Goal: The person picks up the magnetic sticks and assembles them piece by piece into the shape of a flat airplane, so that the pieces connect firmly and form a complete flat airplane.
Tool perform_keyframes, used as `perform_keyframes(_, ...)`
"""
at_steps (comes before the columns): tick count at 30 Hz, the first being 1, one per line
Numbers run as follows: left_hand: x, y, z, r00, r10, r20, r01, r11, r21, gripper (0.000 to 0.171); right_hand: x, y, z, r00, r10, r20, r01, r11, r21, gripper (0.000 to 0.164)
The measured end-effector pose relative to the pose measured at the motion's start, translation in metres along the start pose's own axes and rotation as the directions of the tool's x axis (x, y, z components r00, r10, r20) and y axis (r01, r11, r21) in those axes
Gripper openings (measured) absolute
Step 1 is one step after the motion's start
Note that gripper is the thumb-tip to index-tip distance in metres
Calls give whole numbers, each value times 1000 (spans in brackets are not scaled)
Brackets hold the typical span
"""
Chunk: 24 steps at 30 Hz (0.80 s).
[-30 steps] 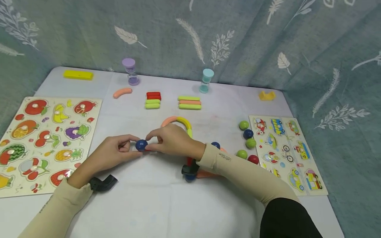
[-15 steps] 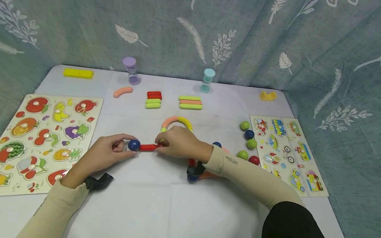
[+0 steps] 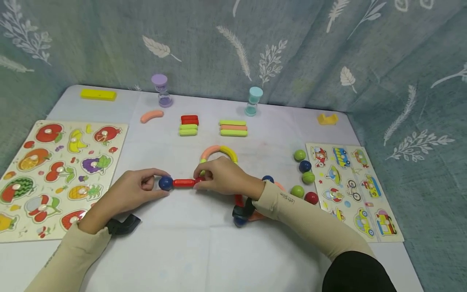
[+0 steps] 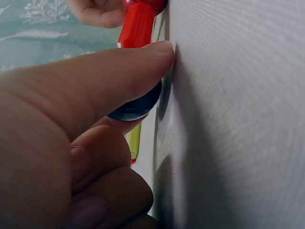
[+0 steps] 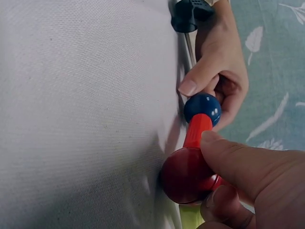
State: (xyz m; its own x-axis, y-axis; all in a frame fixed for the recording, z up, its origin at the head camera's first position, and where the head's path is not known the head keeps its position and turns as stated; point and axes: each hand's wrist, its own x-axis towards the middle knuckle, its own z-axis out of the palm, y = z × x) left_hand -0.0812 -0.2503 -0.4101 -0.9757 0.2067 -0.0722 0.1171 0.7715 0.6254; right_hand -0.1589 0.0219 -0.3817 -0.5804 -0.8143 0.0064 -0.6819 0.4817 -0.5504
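Between thumb and index finger my left hand [image 3: 131,190] pinches a blue ball [image 3: 166,183], low over the white cloth. A red rod [image 3: 184,183] joins that ball to a dark red ball [image 5: 185,175]. My right hand [image 3: 228,176] pinches the red ball, seen best in the right wrist view. Just behind the right hand, a curve of salmon rod [image 3: 209,151] and yellow rod [image 3: 230,153] lies on the cloth. Part of this curve is hidden by the right hand. In the left wrist view, the left thumb covers much of the blue ball [image 4: 138,106].
A fruit puzzle board [image 3: 122,132] lies left, a vehicle puzzle board [image 3: 343,174] right. Several loose balls [image 3: 308,177] sit beside the latter. Short rods [image 3: 233,127] and two sand timers [image 3: 253,101] stand or lie at the back. Another blue ball [image 3: 240,221] is near the right wrist.
The right hand has moved from the blue ball rightward to the red ball, uncovering the red rod. The left hand and blue ball have shifted slightly left.
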Motion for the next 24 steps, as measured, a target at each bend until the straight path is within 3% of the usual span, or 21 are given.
perform_keyframes(7,0,-1,2,999,22,-32,-22,1000,3,44,-1,0,-1,1000,-5,-2,5,1000,14,30)
perform_keyframes(14,0,-1,2,999,29,-33,-29,1000,0,45,-11,1,-15,1000,-3,-18,2,998,-68,33)
perform_keyframes(20,-1,0,1,999,15,-32,-15,1000,14,43,-47,-3,-43,999,43,-25,-45,994,-104,29)
perform_keyframes(24,-1,1,2,999,10,-30,-10,1000,19,44,-88,-9,-43,999,48,23,-45,994,-94,30)
